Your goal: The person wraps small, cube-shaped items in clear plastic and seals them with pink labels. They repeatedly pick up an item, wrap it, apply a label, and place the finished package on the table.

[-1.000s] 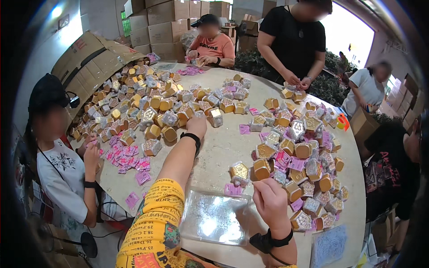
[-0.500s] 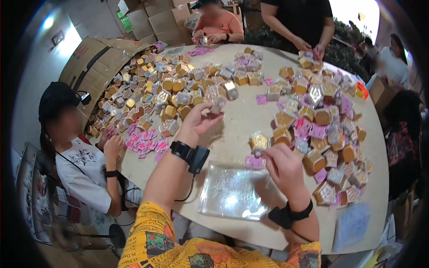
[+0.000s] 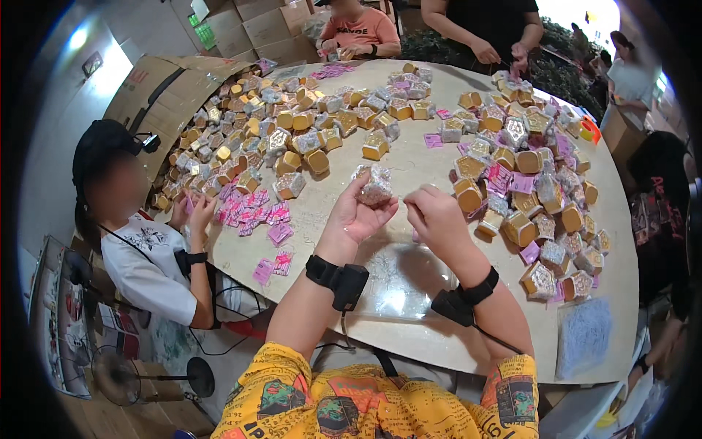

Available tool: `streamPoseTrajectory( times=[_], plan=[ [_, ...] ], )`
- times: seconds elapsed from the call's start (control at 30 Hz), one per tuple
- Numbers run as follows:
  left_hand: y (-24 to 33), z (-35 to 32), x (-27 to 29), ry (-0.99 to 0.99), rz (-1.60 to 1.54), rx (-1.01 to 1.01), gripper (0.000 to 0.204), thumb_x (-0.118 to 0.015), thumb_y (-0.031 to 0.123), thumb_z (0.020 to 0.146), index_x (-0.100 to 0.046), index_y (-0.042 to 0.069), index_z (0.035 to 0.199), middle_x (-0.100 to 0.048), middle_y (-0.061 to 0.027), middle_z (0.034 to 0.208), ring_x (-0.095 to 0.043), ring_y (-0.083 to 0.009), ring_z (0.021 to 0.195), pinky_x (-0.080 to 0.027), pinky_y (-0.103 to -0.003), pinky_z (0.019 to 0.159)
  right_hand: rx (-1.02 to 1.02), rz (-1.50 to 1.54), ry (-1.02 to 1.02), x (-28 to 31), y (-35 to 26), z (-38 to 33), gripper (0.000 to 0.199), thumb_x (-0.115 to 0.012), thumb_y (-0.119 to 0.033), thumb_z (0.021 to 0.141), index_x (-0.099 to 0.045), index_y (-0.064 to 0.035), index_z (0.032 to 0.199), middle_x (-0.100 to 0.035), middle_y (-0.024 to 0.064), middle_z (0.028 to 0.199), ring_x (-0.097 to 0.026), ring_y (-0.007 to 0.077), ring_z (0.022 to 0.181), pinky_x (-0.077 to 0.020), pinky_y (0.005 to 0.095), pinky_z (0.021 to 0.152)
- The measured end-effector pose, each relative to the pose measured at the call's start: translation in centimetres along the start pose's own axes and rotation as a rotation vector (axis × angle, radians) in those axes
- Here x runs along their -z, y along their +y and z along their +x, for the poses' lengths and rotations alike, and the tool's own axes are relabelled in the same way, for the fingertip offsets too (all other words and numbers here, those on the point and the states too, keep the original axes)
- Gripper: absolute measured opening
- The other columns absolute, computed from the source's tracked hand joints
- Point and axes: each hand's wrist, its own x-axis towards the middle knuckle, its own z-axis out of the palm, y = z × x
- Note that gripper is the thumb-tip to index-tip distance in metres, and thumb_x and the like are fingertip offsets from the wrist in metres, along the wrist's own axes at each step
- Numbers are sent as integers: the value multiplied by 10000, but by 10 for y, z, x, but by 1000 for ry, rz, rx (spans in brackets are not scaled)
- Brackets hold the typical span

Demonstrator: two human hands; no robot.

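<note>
A small house-shaped box in clear plastic wrap [image 3: 375, 184], whitish and glittery on its visible side, rests in the fingers of my left hand [image 3: 357, 217] above the middle of the table. Close to its right side is my right hand [image 3: 439, 219], with the fingers drawn together in a pinch. Whatever they pinch, if anything, is too small to make out. Under my hands lies a clear, shiny plastic slab or pack [image 3: 395, 282], partly covered by my right forearm. A single gold box [image 3: 376, 145] stands just beyond my left hand.
Wrapped gold boxes are heaped at the left [image 3: 241, 124] and right [image 3: 526, 197]. Pink printed packets [image 3: 248, 208] lie at the left. A bag of thin strands [image 3: 583, 338] sits at the right edge. Co-workers handle things at the left [image 3: 194, 212] and far side [image 3: 504, 51].
My left hand has come nearer with a wrapped box in it. My right hand has moved up beside it, and the gold box formerly by it is gone from that spot.
</note>
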Motion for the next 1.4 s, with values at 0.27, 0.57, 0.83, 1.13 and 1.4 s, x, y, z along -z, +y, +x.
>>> streamPoseTrajectory(
  times=[0.27, 0.57, 0.83, 1.13, 1.4],
  plan=[
    [-3, -16, -9, -27, -47, -39, 369, -634, 294, 889, -548, 48, 1150, -605, -122, 1086, -588, -266, 983, -507, -416, 857, 57, -205, -54, -18, -13, 13, 80, -619, -89, 784, -585, -19, 767, -574, 151, 784, -611, 347, 718, -503, 433, 647],
    [-3, -31, -8, -39, -40, -33, 332, -614, 269, 903, -556, 52, 1148, -615, -114, 1095, -596, -258, 991, -513, -412, 855, 60, -251, -86, -18, -23, 14, 80, -622, -91, 775, -585, -22, 754, -580, 146, 776, -623, 337, 706, -520, 419, 643],
    [-6, -37, -14, -48, 21, -50, 329, -622, 261, 899, -555, 48, 1141, -618, -120, 1085, -604, -266, 1000, -513, -422, 877, 56, -246, -102, -16, -22, 13, 78, -605, -85, 781, -589, -14, 754, -587, 160, 769, -625, 350, 720, -523, 432, 660],
    [-10, -32, -7, 12, 128, -138, 281, -648, 211, 883, -581, 49, 1103, -631, -117, 1055, -616, -255, 982, -518, -424, 886, 66, -423, -158, -21, -29, 7, 62, -627, -73, 763, -596, -24, 782, -584, 152, 774, -625, 340, 729, -520, 416, 654],
    [-6, -36, 2, -34, 101, -121, 251, -650, 223, 882, -608, 39, 1048, -649, -118, 1013, -634, -242, 945, -524, -411, 865, -75, -75, -131, -20, -24, 12, 127, -664, -95, 758, -662, 24, 803, -649, 154, 772, -661, 232, 722, -525, 317, 635]
  ],
)
